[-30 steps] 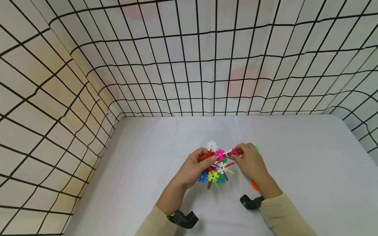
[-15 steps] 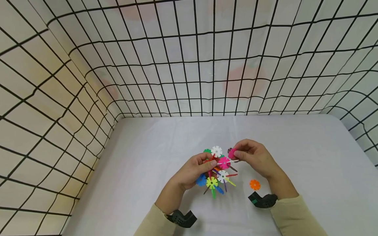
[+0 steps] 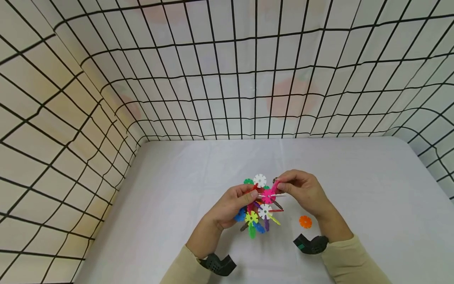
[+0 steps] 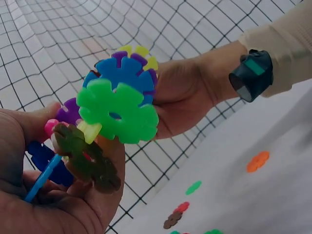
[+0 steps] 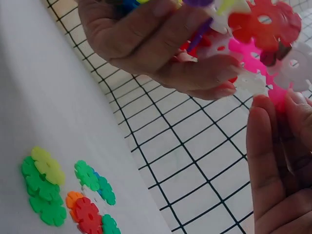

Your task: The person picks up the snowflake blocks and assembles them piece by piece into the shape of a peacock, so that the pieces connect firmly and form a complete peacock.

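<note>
My left hand (image 3: 230,205) grips multicoloured cluster of notched plastic discs (image 3: 264,212); my right hand (image 3: 302,190) pinches pink plastic disc (image 3: 274,187) at its edge. Orange round plastic disc (image 3: 305,221) lies on white desk (image 3: 177,189).

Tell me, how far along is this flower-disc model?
Done: a cluster of slotted discs is joined, gripped by the left hand. In hand: the right hand pinches a pink disc at its edge. Possibly remaining: loose discs, including an orange disc, lie unattached.
</note>
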Demonstrator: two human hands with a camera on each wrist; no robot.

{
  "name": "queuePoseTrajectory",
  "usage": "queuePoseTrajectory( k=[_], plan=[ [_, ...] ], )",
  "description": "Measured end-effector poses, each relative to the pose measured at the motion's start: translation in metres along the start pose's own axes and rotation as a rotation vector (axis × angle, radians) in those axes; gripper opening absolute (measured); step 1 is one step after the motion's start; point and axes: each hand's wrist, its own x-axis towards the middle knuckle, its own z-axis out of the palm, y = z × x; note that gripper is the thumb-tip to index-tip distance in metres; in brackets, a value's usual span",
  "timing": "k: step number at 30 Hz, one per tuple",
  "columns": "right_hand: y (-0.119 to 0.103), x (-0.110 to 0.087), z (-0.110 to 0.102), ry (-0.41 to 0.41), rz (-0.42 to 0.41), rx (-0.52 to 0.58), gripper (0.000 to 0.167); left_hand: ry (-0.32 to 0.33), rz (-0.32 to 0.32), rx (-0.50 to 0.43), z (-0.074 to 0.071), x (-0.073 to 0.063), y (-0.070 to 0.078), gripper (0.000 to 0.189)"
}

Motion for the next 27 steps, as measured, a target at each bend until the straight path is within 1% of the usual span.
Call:
queuePoseTrajectory(
  k=[4,7,10,13,15,17,20,23,27],
  plan=[
    [0.001,-0.001,0.006,0.043,-0.069,-0.024,0.014,0.06,0.006,0.022,0.003,-0.001,0.003,0.054],
    [0.0,-0.001,0.008,0.071,-0.125,-0.066,0.014,0.092,0.013,0.032,0.004,0.0,0.003,0.056],
    [-0.001,0.0,0.009,0.078,-0.193,-0.084,0.017,0.108,0.021,0.027,0.005,0.001,0.004,0.053],
    [-0.001,0.0,0.01,0.069,-0.249,-0.082,0.017,0.115,0.037,0.02,0.005,0.001,0.003,0.057],
    [-0.001,0.001,0.011,0.056,-0.264,-0.067,0.016,0.117,0.048,0.012,0.005,0.0,0.003,0.061],
    [-0.003,0.0,0.013,0.053,-0.253,-0.073,0.013,0.122,0.06,0.004,0.005,-0.001,0.003,0.063],
    [-0.005,0.0,0.015,0.05,-0.238,-0.08,0.011,0.129,0.071,-0.006,0.006,-0.002,0.003,0.061],
    [-0.007,0.002,0.015,0.041,-0.259,-0.077,0.011,0.134,0.078,-0.005,0.006,-0.002,0.003,0.057],
    [-0.006,0.004,0.016,0.016,-0.299,-0.04,0.012,0.141,0.084,-0.003,0.006,-0.002,0.003,0.041]
  ],
)
